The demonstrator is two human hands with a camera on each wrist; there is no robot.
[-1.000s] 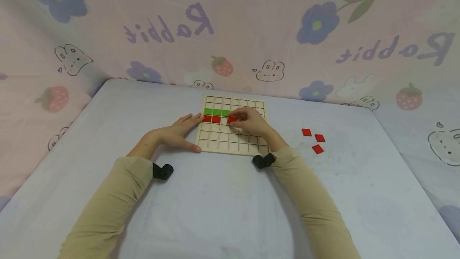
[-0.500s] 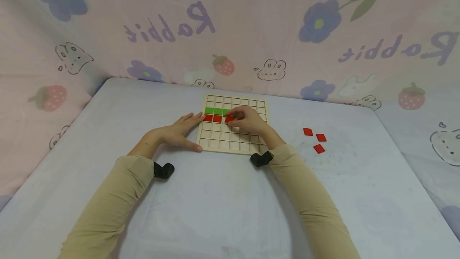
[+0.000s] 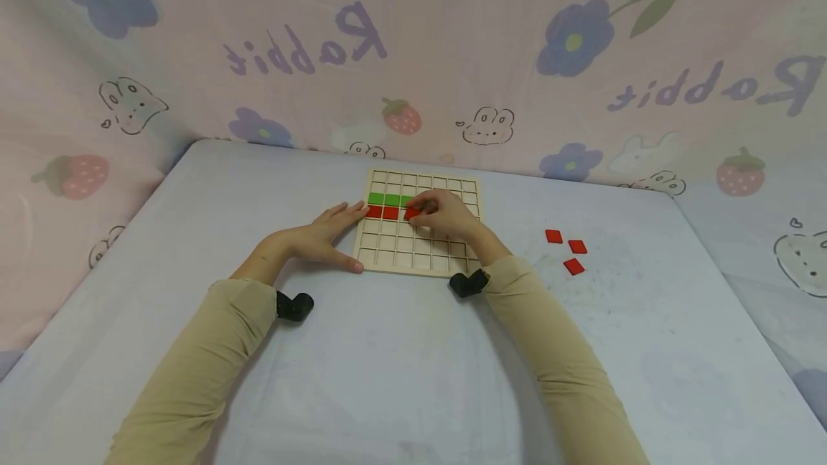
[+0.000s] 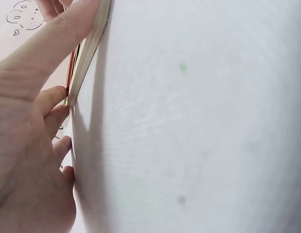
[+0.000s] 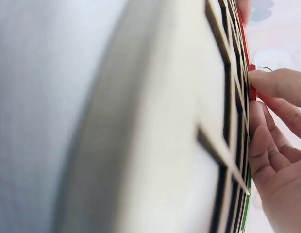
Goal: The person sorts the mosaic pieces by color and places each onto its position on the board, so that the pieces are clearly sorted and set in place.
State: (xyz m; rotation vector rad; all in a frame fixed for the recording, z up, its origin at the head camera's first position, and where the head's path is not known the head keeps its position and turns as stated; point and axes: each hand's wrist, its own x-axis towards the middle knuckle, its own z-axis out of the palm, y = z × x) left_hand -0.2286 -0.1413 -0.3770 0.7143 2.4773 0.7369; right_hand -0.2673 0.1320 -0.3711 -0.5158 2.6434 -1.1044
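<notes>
A pale wooden grid board (image 3: 403, 262) lies on the white table, its cells edged by thin raised strips. Green tiles (image 3: 390, 200) fill part of one row, and two red tiles (image 3: 382, 213) sit in the row just nearer. My right hand (image 3: 449, 217) pinches another red tile (image 3: 411, 214) between thumb and finger, right beside those two; the right wrist view shows this tile (image 5: 252, 82) at the board's surface. My left hand (image 3: 316, 239) rests along the board's left edge, fingers spread, thumb at the near corner; in the left wrist view its fingertips touch the board's side (image 4: 85, 60).
Three loose red tiles (image 3: 553, 237) lie on the table right of the board. Each wrist carries a black camera mount (image 3: 294, 307). A printed cloth (image 3: 426, 41) with flowers and rabbits hangs behind the table (image 3: 362, 379).
My right hand has shifted slightly left with the red tile, bringing it closer to the two placed red ones. My left hand stays at the board's edge.
</notes>
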